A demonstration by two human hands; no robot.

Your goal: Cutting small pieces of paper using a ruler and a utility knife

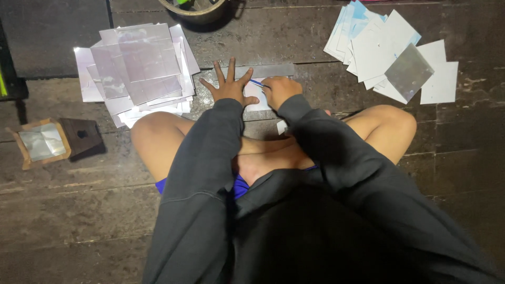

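The small white sheet point(256, 94) lies on the wooden floor point(79, 210) just before the crossed legs, under a long grey ruler point(263, 71) whose axis runs left to right. The left hand point(227, 87) presses flat on them with fingers spread and grasps nothing. The right hand point(280, 90), touching the sheet's right side, is closed around a thin blue tool point(256, 82) whose tip points left toward the ruler's edge.
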